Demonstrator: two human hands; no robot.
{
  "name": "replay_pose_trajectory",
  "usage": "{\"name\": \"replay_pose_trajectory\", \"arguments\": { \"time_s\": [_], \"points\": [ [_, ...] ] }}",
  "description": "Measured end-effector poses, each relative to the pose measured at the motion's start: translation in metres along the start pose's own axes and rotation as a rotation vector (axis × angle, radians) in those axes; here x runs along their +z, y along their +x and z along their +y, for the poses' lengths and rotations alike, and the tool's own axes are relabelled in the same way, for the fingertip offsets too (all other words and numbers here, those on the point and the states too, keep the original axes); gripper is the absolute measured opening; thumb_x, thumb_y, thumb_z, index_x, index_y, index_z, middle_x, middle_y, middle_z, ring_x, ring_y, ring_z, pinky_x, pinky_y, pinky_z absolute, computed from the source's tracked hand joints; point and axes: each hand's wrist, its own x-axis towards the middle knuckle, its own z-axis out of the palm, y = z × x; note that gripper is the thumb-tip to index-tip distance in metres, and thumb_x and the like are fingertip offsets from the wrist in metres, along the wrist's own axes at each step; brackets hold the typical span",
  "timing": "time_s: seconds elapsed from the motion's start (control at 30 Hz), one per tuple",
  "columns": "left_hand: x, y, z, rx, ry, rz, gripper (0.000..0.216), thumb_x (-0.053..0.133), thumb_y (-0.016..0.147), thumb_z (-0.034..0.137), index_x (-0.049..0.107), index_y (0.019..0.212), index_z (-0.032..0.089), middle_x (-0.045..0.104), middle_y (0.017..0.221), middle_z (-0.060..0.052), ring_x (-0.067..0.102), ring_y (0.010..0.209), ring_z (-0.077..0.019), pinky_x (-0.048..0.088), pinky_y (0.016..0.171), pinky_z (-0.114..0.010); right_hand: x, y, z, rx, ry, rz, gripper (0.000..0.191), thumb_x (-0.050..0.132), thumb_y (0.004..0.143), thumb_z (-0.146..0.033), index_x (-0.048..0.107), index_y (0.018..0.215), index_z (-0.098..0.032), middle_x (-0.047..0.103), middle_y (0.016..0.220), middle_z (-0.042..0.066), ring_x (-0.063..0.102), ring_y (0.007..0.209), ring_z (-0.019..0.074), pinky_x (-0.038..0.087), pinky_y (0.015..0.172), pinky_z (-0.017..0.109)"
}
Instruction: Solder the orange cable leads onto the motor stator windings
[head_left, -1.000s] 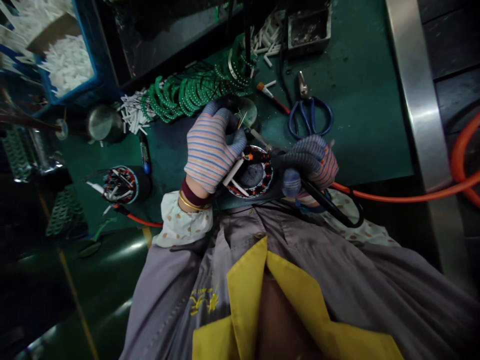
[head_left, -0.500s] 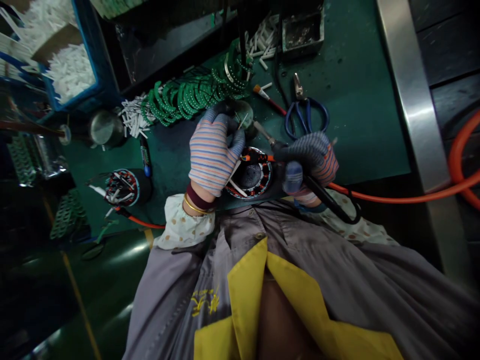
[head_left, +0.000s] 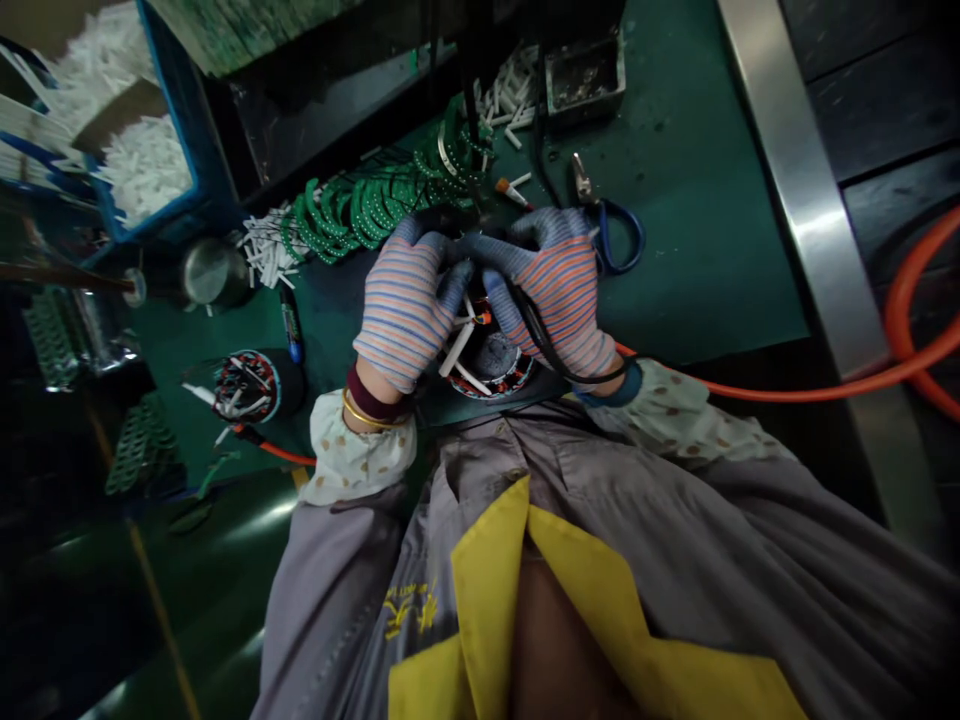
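Observation:
A round motor stator [head_left: 487, 358] with copper windings and white sleeves sits at the near edge of the green bench. My left hand [head_left: 405, 305], in a striped glove, curls over its left rim with fingers closed at the far side. My right hand [head_left: 559, 285], also gloved, lies across the stator's right side, fingers bent toward the left hand's fingertips. A thin black cable [head_left: 551, 355] loops under my right hand. What the fingertips pinch is hidden.
A second stator [head_left: 247, 385] stands to the left. Green beaded strips [head_left: 375, 195] and white sleeves [head_left: 262, 240] lie behind. Blue-handled scissors [head_left: 611, 225], a small brush [head_left: 510, 190], a metal tray [head_left: 585, 65], a steel cup [head_left: 206, 272] and an orange hose [head_left: 825, 385] are nearby.
My right hand has moved from the stator's right side, where it held a black-handled tool, up and left to meet my left hand's fingers over the stator. The view shifted slightly.

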Motion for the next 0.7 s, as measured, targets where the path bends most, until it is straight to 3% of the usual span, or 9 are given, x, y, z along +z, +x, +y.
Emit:
{"name": "replay_pose_trajectory", "arguments": {
  "time_s": [0.1, 0.17, 0.33, 0.53, 0.7],
  "points": [
    [0.008, -0.004, 0.0, 0.001, -0.036, 0.054, 0.044, 0.075, 0.109, 0.082, 0.078, 0.108, 0.038, 0.078, 0.121, -0.013, 0.073, 0.119, -0.0467, 0.064, 0.109, -0.08, -0.008, 0.003, -0.001, 0.023, 0.009, 0.006, 0.033, 0.079, 0.115, -0.038, 0.093, 0.145, -0.035, 0.082, 0.132, 0.011, 0.074, 0.123, 0.0349, 0.063, 0.11, 0.053],
    [0.013, -0.007, 0.0, 0.013, -0.047, 0.071, 0.048, 0.072, 0.111, 0.085, 0.076, 0.109, 0.037, 0.077, 0.121, -0.013, 0.074, 0.119, -0.0451, 0.066, 0.107, -0.078, -0.01, 0.001, -0.001, 0.049, -0.009, 0.001, 0.035, 0.079, 0.116, -0.038, 0.092, 0.147, -0.035, 0.081, 0.135, 0.011, 0.075, 0.126, 0.0353, 0.063, 0.112, 0.055],
    [0.019, -0.006, -0.007, 0.014, -0.038, 0.068, 0.057, 0.07, 0.108, 0.092, 0.075, 0.107, 0.036, 0.077, 0.119, -0.013, 0.07, 0.119, -0.0454, 0.064, 0.102, -0.079, -0.014, 0.006, -0.003, 0.071, 0.014, -0.061, 0.037, 0.08, 0.117, -0.044, 0.089, 0.153, -0.042, 0.083, 0.143, 0.008, 0.072, 0.13, 0.0365, 0.064, 0.113, 0.056],
    [0.014, -0.003, 0.001, 0.021, -0.047, 0.07, 0.051, 0.086, 0.092, 0.089, 0.079, 0.104, 0.039, 0.08, 0.129, -0.017, 0.07, 0.119, -0.0524, 0.059, 0.106, -0.086, -0.01, 0.011, -0.003, 0.112, -0.001, -0.06, 0.033, 0.077, 0.119, -0.041, 0.09, 0.149, -0.042, 0.082, 0.143, 0.01, 0.072, 0.134, 0.0373, 0.063, 0.119, 0.059],
    [0.022, -0.007, 0.016, 0.004, -0.065, 0.157, 0.041, 0.071, 0.115, 0.076, 0.075, 0.107, 0.036, 0.082, 0.118, -0.01, 0.074, 0.117, -0.0408, 0.066, 0.11, -0.076, 0.0, 0.0, 0.001, 0.118, -0.01, 0.044, 0.03, 0.074, 0.118, -0.038, 0.092, 0.139, -0.027, 0.08, 0.138, 0.016, 0.075, 0.126, 0.0362, 0.063, 0.111, 0.057]
  ]
}}
